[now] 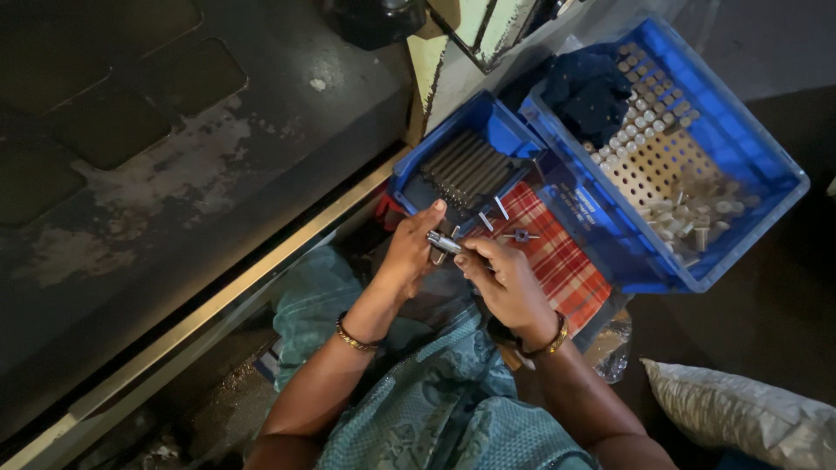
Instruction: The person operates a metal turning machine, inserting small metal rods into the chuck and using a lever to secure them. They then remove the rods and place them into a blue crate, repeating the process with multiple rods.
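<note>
Head view looks straight down at us seated on the floor, and at the centre of the frame we hold a small silvery metal part (443, 242) between both hands. Our left hand (411, 246) wraps it from the left with the thumb raised over its top, while our right hand (505, 277) pinches its right end between thumb and fingertips; neither hand is spread, both are closed on the piece. Just above the hands lies a red checked cloth (557, 257) carrying a few loose small metal bits (521, 235), and at its upper left a small blue tray (488, 122) holds a row of dark rods (466, 167) lying side by side. To the upper right, a large blue crate (766, 174) has a perforated board (662, 170) and a heap of pale short cylinders (697, 218), with a dark cloth (588, 87) bunched in its top corner. A pale sack (740, 409) sits at the lower right, and a metal rail (218, 305) runs diagonally on the left. To do this well, we judge it best to keep the part steady in the left hand, work it over the cloth so anything dropped stays close, and turn or press with the right fingertips only, in line with the part's axis.
</note>
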Motion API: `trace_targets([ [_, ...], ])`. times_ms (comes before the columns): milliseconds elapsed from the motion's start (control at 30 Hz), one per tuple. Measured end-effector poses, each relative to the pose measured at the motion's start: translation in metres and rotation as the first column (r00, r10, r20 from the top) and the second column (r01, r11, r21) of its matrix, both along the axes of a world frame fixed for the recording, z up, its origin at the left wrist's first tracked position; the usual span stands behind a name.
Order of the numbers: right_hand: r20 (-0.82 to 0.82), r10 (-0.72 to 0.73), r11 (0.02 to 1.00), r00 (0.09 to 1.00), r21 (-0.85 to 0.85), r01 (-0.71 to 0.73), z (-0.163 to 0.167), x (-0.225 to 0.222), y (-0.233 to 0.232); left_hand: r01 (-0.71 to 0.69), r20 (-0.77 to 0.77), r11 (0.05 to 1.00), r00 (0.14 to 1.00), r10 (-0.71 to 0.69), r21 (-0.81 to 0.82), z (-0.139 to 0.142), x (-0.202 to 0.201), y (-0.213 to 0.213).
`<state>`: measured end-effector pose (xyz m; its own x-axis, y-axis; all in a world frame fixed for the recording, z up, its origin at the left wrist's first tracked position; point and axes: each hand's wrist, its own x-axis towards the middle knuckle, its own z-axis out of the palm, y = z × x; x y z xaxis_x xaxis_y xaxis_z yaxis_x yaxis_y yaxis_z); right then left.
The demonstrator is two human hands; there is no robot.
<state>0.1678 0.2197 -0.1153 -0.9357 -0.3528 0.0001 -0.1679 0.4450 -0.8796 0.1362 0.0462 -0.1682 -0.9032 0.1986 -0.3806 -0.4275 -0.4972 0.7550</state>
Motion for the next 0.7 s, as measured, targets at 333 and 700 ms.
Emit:
trace_targets([
  [333, 0.093, 0.032, 0.997, 0.995, 0.064, -0.038, 0.0, -0.002, -0.001, 0.006, -0.036, 0.998, 0.999, -0.004, 0.055, -0.015, -0.005, 0.005],
  [700, 0.087, 0.04, 0.999, 0.995, -0.01, -0.039, 0.003, 0.0, 0.001, -0.008, -0.109, 0.996, 0.994, 0.017, 0.086, -0.031, -0.006, 0.008],
])
